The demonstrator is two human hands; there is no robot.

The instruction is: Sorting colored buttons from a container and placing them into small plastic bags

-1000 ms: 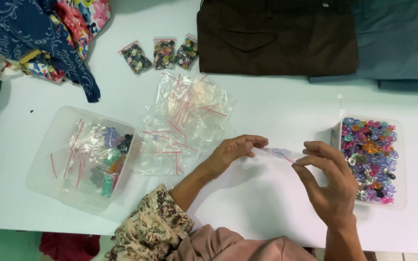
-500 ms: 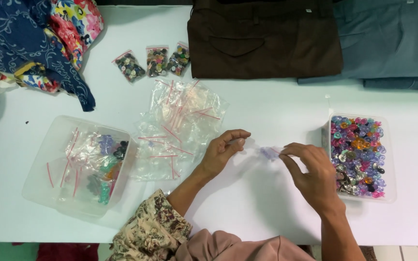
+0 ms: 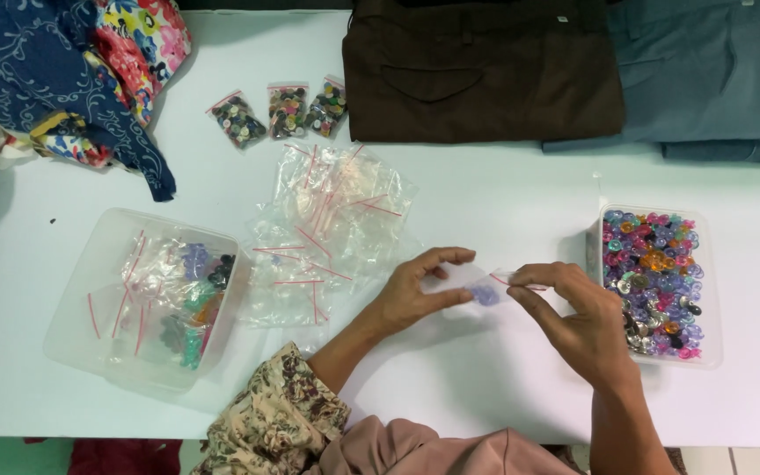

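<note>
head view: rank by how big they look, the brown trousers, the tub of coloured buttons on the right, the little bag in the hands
1. brown trousers, cut off by the top edge
2. tub of coloured buttons
3. little bag, pinched between the left hand and right hand

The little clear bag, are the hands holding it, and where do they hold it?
Yes. Both hands hold the small clear bag with purple bits inside. The left hand pinches its left end; the right hand pinches the red-striped end.
</note>
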